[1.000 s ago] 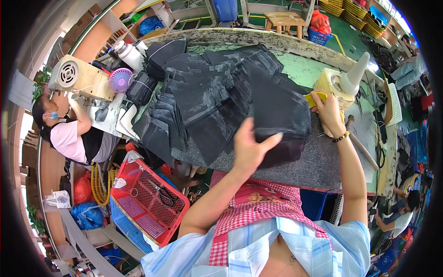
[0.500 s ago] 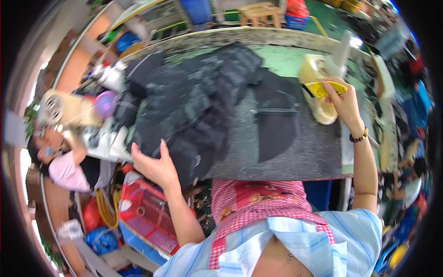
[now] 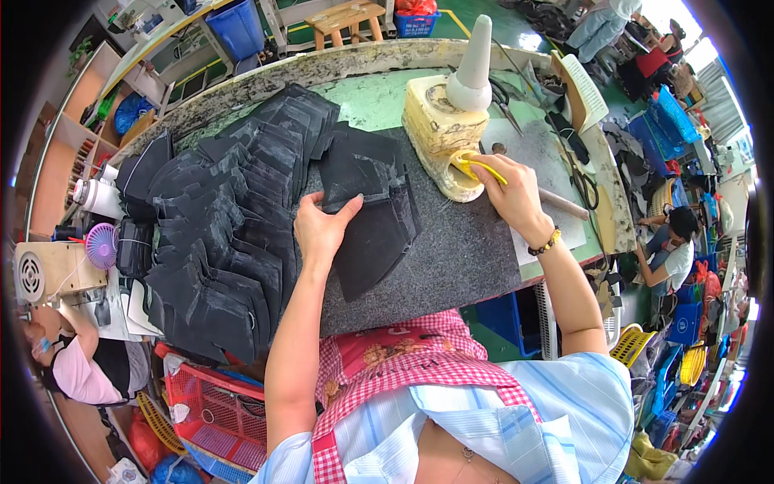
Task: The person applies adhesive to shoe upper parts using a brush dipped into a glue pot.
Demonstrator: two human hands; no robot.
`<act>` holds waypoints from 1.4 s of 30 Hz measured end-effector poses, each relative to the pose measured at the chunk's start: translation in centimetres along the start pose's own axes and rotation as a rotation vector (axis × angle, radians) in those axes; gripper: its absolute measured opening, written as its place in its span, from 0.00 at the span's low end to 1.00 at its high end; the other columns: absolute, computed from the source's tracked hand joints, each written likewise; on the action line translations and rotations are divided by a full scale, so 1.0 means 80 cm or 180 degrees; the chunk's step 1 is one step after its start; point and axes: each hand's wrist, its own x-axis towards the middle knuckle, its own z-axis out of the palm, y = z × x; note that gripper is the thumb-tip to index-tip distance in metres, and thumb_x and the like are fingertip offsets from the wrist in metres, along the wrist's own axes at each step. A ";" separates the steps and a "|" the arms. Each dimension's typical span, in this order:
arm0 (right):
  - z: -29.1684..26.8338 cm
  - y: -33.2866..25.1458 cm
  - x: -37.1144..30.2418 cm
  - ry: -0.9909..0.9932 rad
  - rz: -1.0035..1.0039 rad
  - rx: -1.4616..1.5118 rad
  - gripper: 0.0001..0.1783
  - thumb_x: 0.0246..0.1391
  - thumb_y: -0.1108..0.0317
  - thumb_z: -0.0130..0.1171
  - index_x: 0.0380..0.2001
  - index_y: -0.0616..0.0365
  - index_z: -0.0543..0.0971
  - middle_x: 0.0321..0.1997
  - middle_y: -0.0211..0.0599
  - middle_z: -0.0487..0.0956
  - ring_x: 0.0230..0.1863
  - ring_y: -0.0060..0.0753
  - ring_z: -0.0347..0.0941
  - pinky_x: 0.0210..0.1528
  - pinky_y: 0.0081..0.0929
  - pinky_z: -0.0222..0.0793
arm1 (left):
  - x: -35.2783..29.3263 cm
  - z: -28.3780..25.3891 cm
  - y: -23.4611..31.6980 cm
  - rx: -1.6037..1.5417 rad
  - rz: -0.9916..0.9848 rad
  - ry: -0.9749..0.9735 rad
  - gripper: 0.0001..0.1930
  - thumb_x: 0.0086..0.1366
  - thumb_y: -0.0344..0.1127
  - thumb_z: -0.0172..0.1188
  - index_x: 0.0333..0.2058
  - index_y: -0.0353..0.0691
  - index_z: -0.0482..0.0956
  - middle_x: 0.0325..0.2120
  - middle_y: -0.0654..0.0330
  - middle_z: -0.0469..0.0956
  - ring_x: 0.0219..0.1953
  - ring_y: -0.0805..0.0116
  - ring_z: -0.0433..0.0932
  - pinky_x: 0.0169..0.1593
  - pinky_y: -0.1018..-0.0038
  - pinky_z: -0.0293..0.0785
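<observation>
My right hand (image 3: 514,192) grips a flat yellow spreader (image 3: 493,171). Its lower end is inside the round mouth of a glue-crusted cream pot (image 3: 431,133), which hides the tip. A whitish-grey cone-shaped bottle (image 3: 476,60) stands on top of the pot. My left hand (image 3: 322,226) is closed at the left edge of a black flat piece (image 3: 375,242), thumb on top and the other fingers partly hidden. A pale line crosses this piece. To its left, many similar black pieces (image 3: 218,234) lie fanned in overlapping rows.
A dark grey mat (image 3: 451,258) covers the near worktop. Scissors (image 3: 582,181), a rod (image 3: 564,204) and another pair of scissors (image 3: 506,101) lie at the right. A purple fan (image 3: 101,246) stands left. A red basket (image 3: 218,403) is below; co-workers sit on both sides.
The yellow spreader went from above the pot into its mouth. My left hand moved from open over the black pile to the edge of the single piece. The whole view has turned.
</observation>
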 end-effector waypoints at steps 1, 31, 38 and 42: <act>-0.003 0.001 0.001 -0.0033 0.0081 0.0064 0.08 0.57 0.64 0.58 0.38 0.54 0.80 0.31 0.40 0.80 0.30 0.47 0.76 0.31 0.39 0.71 | 0.001 0.005 -0.005 0.0023 -0.0013 -0.0006 0.45 0.42 0.57 0.76 0.50 0.26 0.71 0.39 0.42 0.80 0.44 0.51 0.80 0.51 0.64 0.73; 0.052 -0.077 0.004 -0.0799 -0.0787 0.1290 0.08 0.51 0.68 0.63 0.35 0.57 0.80 0.28 0.39 0.76 0.30 0.43 0.76 0.30 0.36 0.72 | 0.006 -0.006 -0.006 -0.0512 -0.0064 -0.0059 0.32 0.41 0.52 0.77 0.33 0.23 0.81 0.27 0.47 0.82 0.29 0.61 0.82 0.38 0.68 0.76; 0.047 -0.072 -0.009 -0.0710 -0.0040 0.1398 0.05 0.54 0.69 0.59 0.32 0.57 0.81 0.30 0.42 0.80 0.31 0.48 0.78 0.35 0.36 0.74 | -0.002 -0.016 -0.003 -0.0986 -0.0193 -0.0323 0.19 0.48 0.37 0.77 0.32 0.28 0.82 0.27 0.56 0.82 0.27 0.74 0.78 0.32 0.77 0.75; 0.094 -0.048 0.046 -0.0032 -0.0040 0.0082 0.10 0.58 0.65 0.55 0.30 0.60 0.78 0.29 0.47 0.79 0.31 0.53 0.77 0.35 0.43 0.72 | -0.003 -0.018 0.004 -0.1218 -0.0145 -0.0621 0.16 0.51 0.34 0.74 0.33 0.28 0.81 0.29 0.56 0.82 0.28 0.73 0.79 0.33 0.76 0.75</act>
